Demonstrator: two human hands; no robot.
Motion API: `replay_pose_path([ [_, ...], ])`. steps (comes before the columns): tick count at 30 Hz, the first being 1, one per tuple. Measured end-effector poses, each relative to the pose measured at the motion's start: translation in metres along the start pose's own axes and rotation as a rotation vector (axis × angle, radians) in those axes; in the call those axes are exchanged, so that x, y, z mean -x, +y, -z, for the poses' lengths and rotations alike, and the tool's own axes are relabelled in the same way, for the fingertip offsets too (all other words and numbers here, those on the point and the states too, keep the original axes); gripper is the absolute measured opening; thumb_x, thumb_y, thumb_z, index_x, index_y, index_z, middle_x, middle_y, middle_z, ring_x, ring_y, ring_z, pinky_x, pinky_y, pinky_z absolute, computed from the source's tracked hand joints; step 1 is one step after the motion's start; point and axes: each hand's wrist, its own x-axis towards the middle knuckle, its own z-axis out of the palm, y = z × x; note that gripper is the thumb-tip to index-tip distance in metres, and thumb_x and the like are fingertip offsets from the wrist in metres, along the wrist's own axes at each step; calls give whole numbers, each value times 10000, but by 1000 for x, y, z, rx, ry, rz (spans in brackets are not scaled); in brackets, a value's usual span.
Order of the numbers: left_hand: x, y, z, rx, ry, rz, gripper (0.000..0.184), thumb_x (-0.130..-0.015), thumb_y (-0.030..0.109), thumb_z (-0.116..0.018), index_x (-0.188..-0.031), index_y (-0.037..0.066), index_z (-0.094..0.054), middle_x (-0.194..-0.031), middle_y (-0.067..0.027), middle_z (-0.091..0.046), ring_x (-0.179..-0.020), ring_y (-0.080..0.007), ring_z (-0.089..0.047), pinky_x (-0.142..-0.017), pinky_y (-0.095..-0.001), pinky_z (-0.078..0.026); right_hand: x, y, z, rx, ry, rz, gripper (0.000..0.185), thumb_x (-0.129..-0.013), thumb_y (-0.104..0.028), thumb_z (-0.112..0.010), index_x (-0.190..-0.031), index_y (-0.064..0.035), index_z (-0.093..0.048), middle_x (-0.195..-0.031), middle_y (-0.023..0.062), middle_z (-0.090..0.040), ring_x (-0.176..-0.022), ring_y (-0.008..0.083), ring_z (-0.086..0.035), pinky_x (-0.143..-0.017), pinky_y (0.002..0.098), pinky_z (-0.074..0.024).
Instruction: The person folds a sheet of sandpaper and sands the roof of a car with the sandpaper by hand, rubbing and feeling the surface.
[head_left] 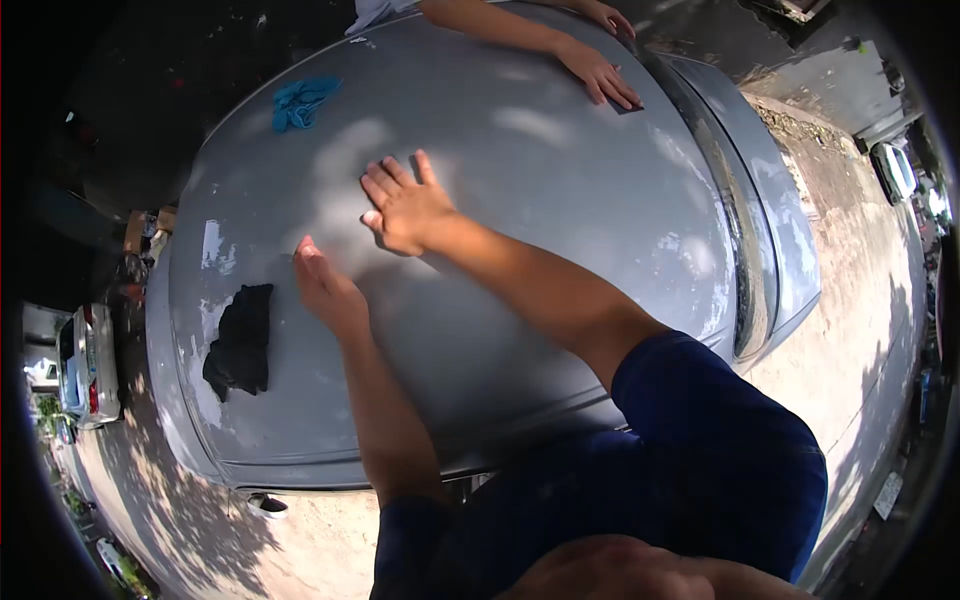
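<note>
Fingers (398, 172) over roof (530, 190): right (408, 210) spread, left (328, 288) close together.

Open panel (450, 110) ahead, black cloth (241, 340) leftward

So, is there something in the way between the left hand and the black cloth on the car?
Nothing visible stands between the left hand and the black cloth, only bare grey car surface. The blue cloth lies well away from that path.
</note>
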Motion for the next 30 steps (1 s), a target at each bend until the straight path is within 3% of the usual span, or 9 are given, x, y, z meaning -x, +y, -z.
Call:
replay_pose_path([
  [2, -7, -3, -3, 223, 285, 132, 517, -1152, 444, -478, -1143, -24, -697, -1008, -124, -717, -940, -263, -671, -883, -407, -529, -13, -49, -14, 36, -38, 210, 705, -1158, -477, -197, -1729, -64, -223, -1824, 101, -168, -1684, 285, -128, -1334, 620, -29],
  [4, -6, 0, 0, 135, 297, 105, 493, -1153, 422, -498, -961, -4, -655, -837, -60, -631, -786, -189, -592, -726, -361, -476, 27, -8, 18, 40, -41, 41, 720, -1154, -517, -197, -1734, -91, -222, -1821, 79, -185, -1685, 282, -132, -1339, 621, -28],
  [10, -1, 23, -8, 198, 269, 51, 597, -1138, 332, -583, -632, 69, -404, -565, 51, -367, -548, -80, -298, -517, -335, -225, 171, 374, 21, -38, 329, -1031, 743, -1137, -544, -245, -1736, -106, -210, -1825, 66, -173, -1687, 300, -121, -1264, 775, -32],
  [12, -7, 21, -11, 259, 312, 44, 629, -1136, 332, -590, -606, 84, -359, -549, 65, -327, -543, -72, -273, -516, -330, -196, 131, 320, 18, 13, 338, -1062, 757, -1136, -545, -248, -1730, -78, -214, -1825, 84, -170, -1687, 307, -118, -1282, 744, -40],
  [17, -8, 20, -8, 365, 401, 93, 645, -1156, 389, -525, -596, 121, -350, -559, 70, -306, -547, -69, -262, -520, -324, -170, 24, -13, 20, 46, 5, -54, 751, -1146, -539, -205, -1721, -56, -225, -1798, 129, -233, -1671, 317, -165, -1344, 610, -71],
  [20, -7, 17, 3, 390, 311, 194, 652, -1164, 404, -494, -595, 118, -352, -556, 68, -311, -539, -73, -274, -519, -320, -180, 54, 14, 15, 54, 46, -43, 759, -1145, -546, -209, -1728, -61, -211, -1813, 102, -198, -1679, 303, -133, -1350, 584, -58],
  [24, -9, 31, -6, 249, 257, 165, 654, -1152, 372, -538, -587, 101, -350, -552, 65, -318, -531, -68, -275, -514, -320, -188, 181, 265, 52, 1, 198, -954, 792, -1127, -611, -248, -1735, -105, -219, -1820, 96, -181, -1685, 304, -131, -1312, 688, -47],
  [28, -12, 26, -15, 325, 275, 66, 656, -1126, 319, -611, -568, 92, -351, -543, 69, -322, -532, -66, -248, -513, -325, -171, 177, 181, 35, 53, 236, -800, 793, -1128, -601, -264, -1725, -81, -243, -1814, 114, -194, -1681, 325, -141, -1311, 689, -69],
  [30, -12, 20, -13, 346, 281, 66, 659, -1114, 300, -639, -561, 94, -348, -528, 80, -304, -532, -70, -225, -512, -335, -157, 158, 33, 11, 165, 143, -273, 799, -1129, -597, -287, -1719, -59, -252, -1810, 107, -211, -1672, 311, -179, -1330, 638, -97],
])
